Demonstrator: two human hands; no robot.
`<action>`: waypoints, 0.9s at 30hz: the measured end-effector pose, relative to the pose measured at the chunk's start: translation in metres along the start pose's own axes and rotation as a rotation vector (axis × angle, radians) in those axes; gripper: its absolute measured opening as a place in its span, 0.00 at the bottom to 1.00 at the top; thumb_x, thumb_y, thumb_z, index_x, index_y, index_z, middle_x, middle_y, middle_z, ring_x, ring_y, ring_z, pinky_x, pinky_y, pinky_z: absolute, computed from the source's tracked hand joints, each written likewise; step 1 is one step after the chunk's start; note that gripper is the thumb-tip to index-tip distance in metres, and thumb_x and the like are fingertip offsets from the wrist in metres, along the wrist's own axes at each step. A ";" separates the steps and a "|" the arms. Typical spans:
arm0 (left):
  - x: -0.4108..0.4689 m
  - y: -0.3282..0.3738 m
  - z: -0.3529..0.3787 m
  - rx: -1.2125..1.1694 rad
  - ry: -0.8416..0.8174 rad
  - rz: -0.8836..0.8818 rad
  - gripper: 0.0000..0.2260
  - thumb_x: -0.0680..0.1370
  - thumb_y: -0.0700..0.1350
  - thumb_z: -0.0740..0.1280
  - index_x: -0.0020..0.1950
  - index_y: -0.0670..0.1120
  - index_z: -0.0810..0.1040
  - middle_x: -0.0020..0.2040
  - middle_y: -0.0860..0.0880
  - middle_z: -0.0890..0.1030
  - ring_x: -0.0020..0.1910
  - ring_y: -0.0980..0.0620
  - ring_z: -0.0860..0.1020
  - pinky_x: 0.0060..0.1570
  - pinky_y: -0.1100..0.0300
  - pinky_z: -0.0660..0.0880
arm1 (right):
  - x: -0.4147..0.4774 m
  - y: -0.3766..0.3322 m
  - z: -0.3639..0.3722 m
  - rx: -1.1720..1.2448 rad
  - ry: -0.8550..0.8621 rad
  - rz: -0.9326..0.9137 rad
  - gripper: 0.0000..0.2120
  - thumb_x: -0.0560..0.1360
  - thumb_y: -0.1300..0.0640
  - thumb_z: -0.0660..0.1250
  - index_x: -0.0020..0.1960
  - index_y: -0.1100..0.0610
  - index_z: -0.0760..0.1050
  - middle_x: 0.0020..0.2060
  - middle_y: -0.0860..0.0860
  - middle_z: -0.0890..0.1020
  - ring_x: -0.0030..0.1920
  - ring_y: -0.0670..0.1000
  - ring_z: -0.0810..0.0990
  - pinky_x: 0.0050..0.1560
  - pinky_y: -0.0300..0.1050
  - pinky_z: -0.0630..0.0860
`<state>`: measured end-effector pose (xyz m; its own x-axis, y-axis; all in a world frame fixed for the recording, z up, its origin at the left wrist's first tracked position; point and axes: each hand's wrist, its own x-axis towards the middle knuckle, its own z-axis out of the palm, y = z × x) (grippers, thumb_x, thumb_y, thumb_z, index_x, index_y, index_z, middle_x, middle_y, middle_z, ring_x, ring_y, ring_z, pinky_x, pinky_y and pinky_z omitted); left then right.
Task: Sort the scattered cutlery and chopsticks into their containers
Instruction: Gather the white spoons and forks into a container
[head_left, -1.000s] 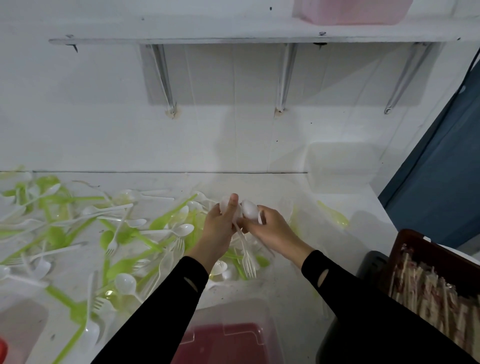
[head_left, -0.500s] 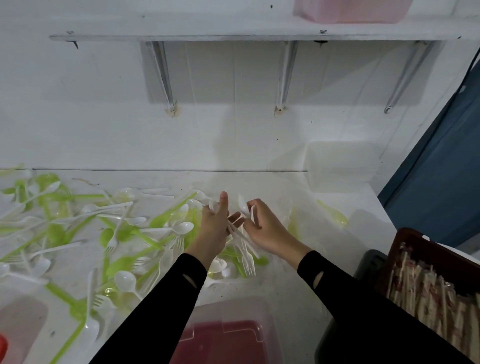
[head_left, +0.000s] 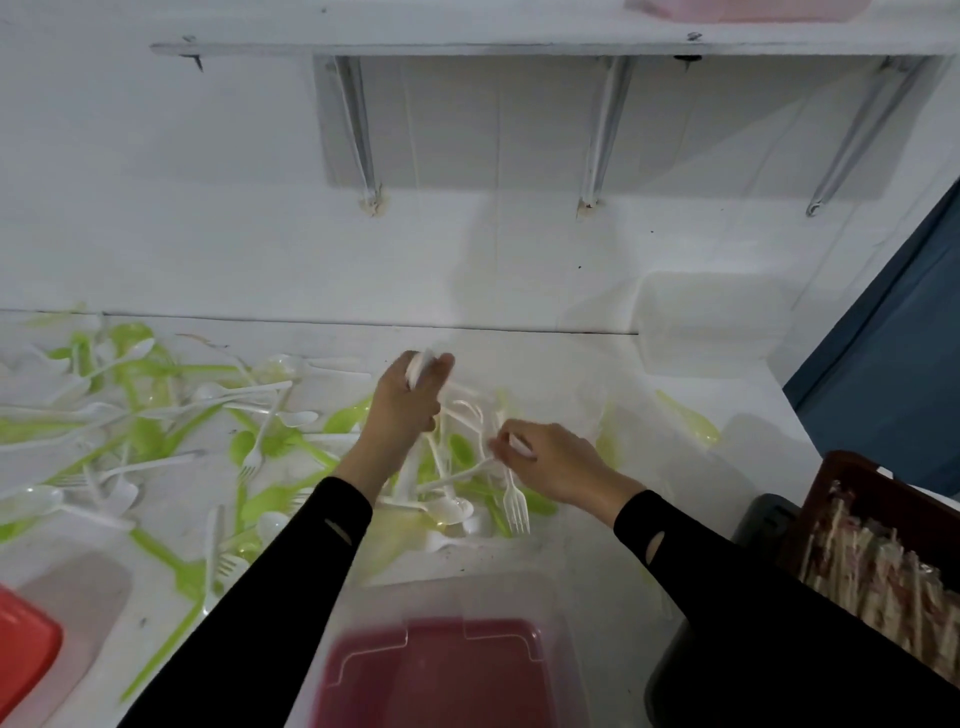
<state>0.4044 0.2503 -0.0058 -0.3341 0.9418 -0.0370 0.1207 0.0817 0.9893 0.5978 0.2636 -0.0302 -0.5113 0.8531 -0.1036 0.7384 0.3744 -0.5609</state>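
White counter (head_left: 571, 364): runs along a white wall, seen from above by a head-worn camera.
Loose cutlery (head_left: 156, 415): white and lime-green plastic spoons and forks lie scattered and overlapping across the left and middle of the counter.
Left hand (head_left: 410, 400): raised over the middle of the pile, fingers curled round a small bundle of white spoons (head_left: 417, 366); the bundle is blurred and may hold other pieces too.
Right hand (head_left: 550, 457): lower and just to the right, thumb and fingers pinching the handle of a white fork (head_left: 515, 501), its tines pointing toward the counter's near edge.
Black sleeves (head_left: 291, 582): cover both arms to the wrist.
Clear tub (head_left: 467, 597): at the near edge, below the hands, with a red lid (head_left: 441, 670) showing through it.
Second clear tub (head_left: 711, 322): against the wall at back right, well apart from the hands.
Brown crate (head_left: 862, 473): far right, packed with paper-wrapped chopsticks (head_left: 883, 587).
Green spoon (head_left: 691, 423): alone on the counter, between the hands and the crate.
Shelf (head_left: 467, 47): on metal brackets above the counter.
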 end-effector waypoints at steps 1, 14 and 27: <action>-0.003 0.000 -0.010 0.219 -0.063 0.039 0.13 0.77 0.53 0.70 0.41 0.45 0.73 0.30 0.51 0.71 0.28 0.53 0.70 0.27 0.62 0.68 | -0.001 -0.005 0.005 -0.076 -0.120 -0.010 0.17 0.79 0.39 0.60 0.49 0.52 0.76 0.40 0.47 0.80 0.42 0.51 0.77 0.42 0.45 0.71; -0.030 -0.051 -0.022 1.302 -0.482 0.286 0.25 0.68 0.59 0.75 0.63 0.56 0.76 0.59 0.56 0.77 0.58 0.53 0.77 0.48 0.58 0.72 | -0.003 -0.006 0.039 -0.645 -0.237 -0.457 0.16 0.79 0.60 0.59 0.66 0.53 0.71 0.64 0.51 0.71 0.44 0.61 0.80 0.29 0.43 0.56; -0.013 -0.055 -0.029 1.113 -0.508 0.242 0.13 0.76 0.49 0.71 0.57 0.45 0.77 0.54 0.48 0.75 0.55 0.47 0.76 0.52 0.55 0.71 | 0.000 0.002 0.042 -0.768 -0.074 -0.546 0.11 0.68 0.53 0.77 0.48 0.51 0.79 0.46 0.49 0.78 0.24 0.52 0.76 0.24 0.36 0.45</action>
<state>0.3747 0.2236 -0.0559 0.1765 0.9702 -0.1663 0.9369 -0.1138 0.3305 0.5808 0.2490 -0.0659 -0.8788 0.4742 -0.0528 0.4632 0.8745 0.1442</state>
